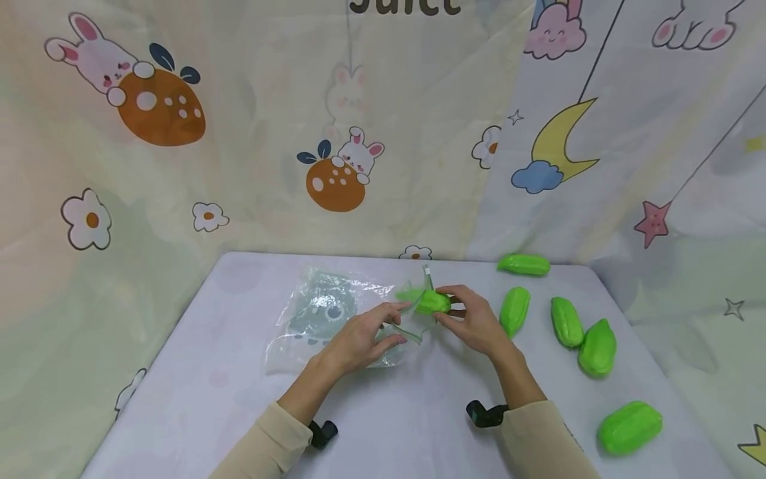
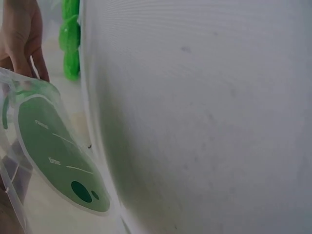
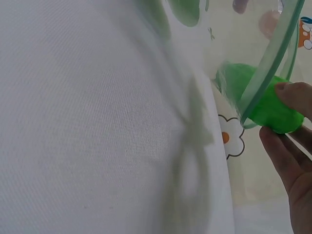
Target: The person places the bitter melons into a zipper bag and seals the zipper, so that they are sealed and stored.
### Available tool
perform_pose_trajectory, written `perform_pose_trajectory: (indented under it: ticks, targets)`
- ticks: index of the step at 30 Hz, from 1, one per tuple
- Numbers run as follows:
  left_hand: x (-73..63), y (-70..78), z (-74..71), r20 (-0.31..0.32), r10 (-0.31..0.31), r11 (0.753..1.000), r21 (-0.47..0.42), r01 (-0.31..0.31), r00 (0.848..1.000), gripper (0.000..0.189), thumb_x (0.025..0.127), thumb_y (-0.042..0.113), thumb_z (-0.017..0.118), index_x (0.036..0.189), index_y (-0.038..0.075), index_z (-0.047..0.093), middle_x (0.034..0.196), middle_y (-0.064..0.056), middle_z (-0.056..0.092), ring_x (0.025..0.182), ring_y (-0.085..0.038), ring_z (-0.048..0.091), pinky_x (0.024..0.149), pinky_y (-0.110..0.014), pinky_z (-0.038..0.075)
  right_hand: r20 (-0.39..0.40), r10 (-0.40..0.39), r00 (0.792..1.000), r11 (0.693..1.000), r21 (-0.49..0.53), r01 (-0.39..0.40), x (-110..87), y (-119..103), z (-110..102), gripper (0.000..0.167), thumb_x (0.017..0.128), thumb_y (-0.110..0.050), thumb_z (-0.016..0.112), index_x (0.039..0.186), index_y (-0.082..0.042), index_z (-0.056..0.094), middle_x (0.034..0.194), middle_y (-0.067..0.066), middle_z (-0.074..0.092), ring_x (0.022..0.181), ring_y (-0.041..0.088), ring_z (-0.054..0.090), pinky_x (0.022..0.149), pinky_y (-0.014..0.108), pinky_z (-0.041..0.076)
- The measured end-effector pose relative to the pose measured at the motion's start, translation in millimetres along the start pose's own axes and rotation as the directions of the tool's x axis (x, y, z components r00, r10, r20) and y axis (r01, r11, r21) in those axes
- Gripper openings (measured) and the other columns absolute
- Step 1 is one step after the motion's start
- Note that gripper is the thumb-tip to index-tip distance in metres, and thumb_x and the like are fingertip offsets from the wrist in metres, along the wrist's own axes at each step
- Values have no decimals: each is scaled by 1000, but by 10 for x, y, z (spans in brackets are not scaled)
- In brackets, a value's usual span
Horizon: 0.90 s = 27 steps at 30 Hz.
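Observation:
A clear zip bag with a pale green cartoon face lies across the middle of the table, its green-edged mouth lifted and spread toward the right. My left hand holds that mouth, forefinger at the upper edge and thumb at the lower one. Between thumb and fingertips, my right hand pinches a bright green, oblong, vegetable-like piece. In the right wrist view, the far part of this green piece is inside the bag, past the green zip strip. A green label on the bag shows in the left wrist view.
Several similar green pieces lie on the right of the table, one at the back edge, one beside my right hand and one near the front right. A printed curtain hangs behind the white table.

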<state>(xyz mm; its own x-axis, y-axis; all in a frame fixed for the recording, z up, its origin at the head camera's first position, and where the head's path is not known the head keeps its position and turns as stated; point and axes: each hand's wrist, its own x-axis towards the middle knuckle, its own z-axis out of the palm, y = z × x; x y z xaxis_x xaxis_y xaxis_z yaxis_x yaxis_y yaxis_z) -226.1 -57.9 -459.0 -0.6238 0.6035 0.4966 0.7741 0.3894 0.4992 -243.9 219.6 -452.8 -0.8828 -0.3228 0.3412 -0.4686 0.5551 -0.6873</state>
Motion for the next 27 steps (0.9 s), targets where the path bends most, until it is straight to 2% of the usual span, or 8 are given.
perform_pose_trajectory:
  ticks: [7, 14, 20, 27]
  targets:
    - [-6, -2, 14, -6, 19, 1000, -12, -20, 1000, 28, 95, 21, 76, 109, 12, 53, 150, -3, 57, 107, -13, 70, 88, -30, 59, -14, -4, 1000, 999, 38, 5, 6, 19, 45, 46, 90, -7, 79, 133, -8, 63, 125, 11, 58, 111, 31, 66, 86, 34, 61]
    - [-2, 8, 7, -8, 27, 1000, -15, -27, 1000, 31, 94, 21, 77, 108, 15, 50, 149, -3, 58, 106, -12, 70, 87, -30, 59, -37, -12, 999, 1000, 4, 12, 16, 55, 88, 45, 89, -8, 80, 131, -6, 63, 122, 11, 64, 109, 31, 67, 84, 37, 62]
    - [24, -1, 0, -8, 42, 999, -21, -42, 999, 30, 93, 20, 77, 108, 14, 52, 142, -5, 61, 111, -16, 70, 92, -33, 59, -60, 6, 998, 1000, 4, -6, 18, 69, 105, 44, 88, -6, 81, 128, -4, 64, 119, 13, 61, 107, 32, 68, 83, 37, 62]
    - [21, -30, 3, -12, 31, 999, -26, -31, 999, 29, 92, 20, 79, 108, 11, 56, 132, -4, 59, 111, -17, 69, 93, -31, 58, -58, 17, 998, 1000, 15, -16, 25, 95, 109, 43, 89, -6, 80, 129, -3, 63, 123, 14, 62, 110, 34, 67, 84, 38, 62]
